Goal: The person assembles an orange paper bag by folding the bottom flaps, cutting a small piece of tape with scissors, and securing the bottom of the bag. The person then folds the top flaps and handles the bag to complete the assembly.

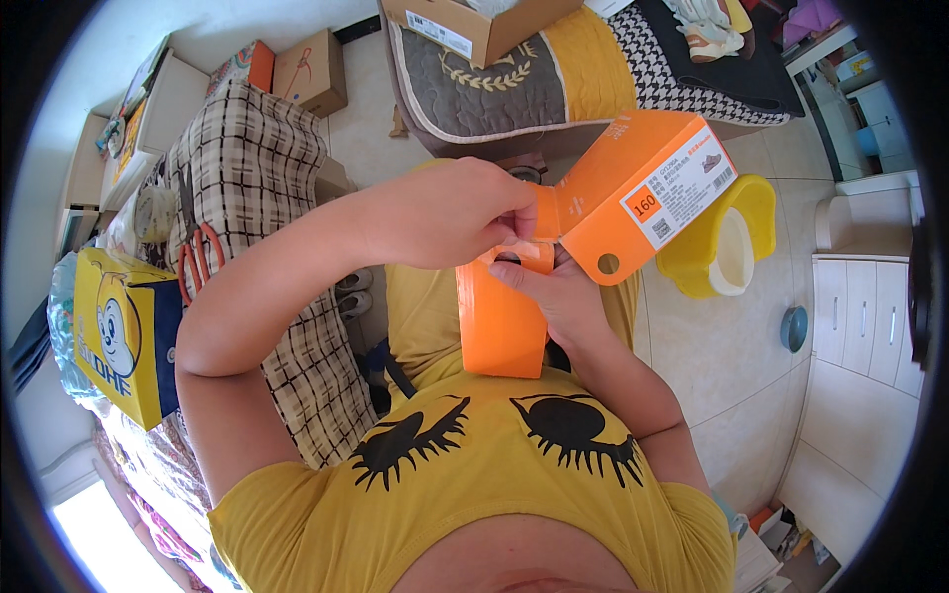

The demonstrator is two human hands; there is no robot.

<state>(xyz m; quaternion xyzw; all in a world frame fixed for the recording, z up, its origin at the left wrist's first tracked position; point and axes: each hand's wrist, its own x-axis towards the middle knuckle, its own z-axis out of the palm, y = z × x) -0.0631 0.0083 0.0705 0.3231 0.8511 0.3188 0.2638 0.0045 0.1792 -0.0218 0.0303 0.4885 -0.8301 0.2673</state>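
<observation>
An orange shoe box (502, 331) is held upright in front of my chest, with its orange end panel (613, 163) folded out to the upper right. A white label and a round hole show on that panel. My left hand (465, 212) is closed at the box's top edge, its fingertips pinching by the orange cardboard. From the right, my right hand (565, 296) grips the box, thumb across its upper edge and the other fingers mostly hidden behind it. A small dark opening shows between the hands. Its contents cannot be made out.
A checked cloth (247, 138) covers a table on the left, bearing red-handled scissors (201, 259) and a yellow-blue box (124, 336). Ahead, a cushioned bench (474, 104) carries an open carton (484, 28) and light shoes (710, 35). A yellow stool-like tub (746, 212) and white cabinet (860, 311) stand right.
</observation>
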